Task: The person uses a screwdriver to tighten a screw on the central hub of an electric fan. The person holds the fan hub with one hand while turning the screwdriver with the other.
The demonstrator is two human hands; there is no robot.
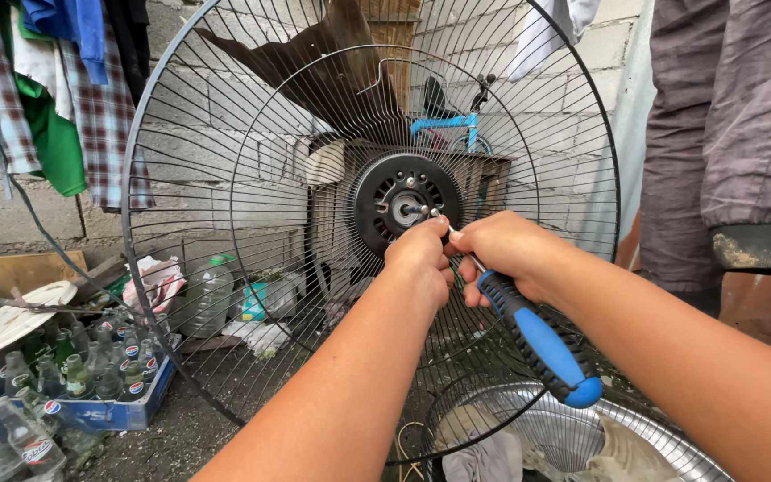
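Note:
A large round wire fan guard (225,223) stands upright before me, with its black motor hub (403,205) and short metal shaft at the centre. My right hand (510,254) is shut on a screwdriver with a blue and black handle (542,344); its thin metal tip points at the hub. My left hand (421,254) is closed next to the tip, fingers pinched at the hub just below the shaft. What the left fingers pinch is hidden.
A blue crate of glass bottles (91,384) sits low left. Clothes (55,98) hang on the block wall. A metal basin (582,437) with rags lies below my arms. Grey trousers (725,134) hang at right. A blue bicycle (448,120) stands behind the guard.

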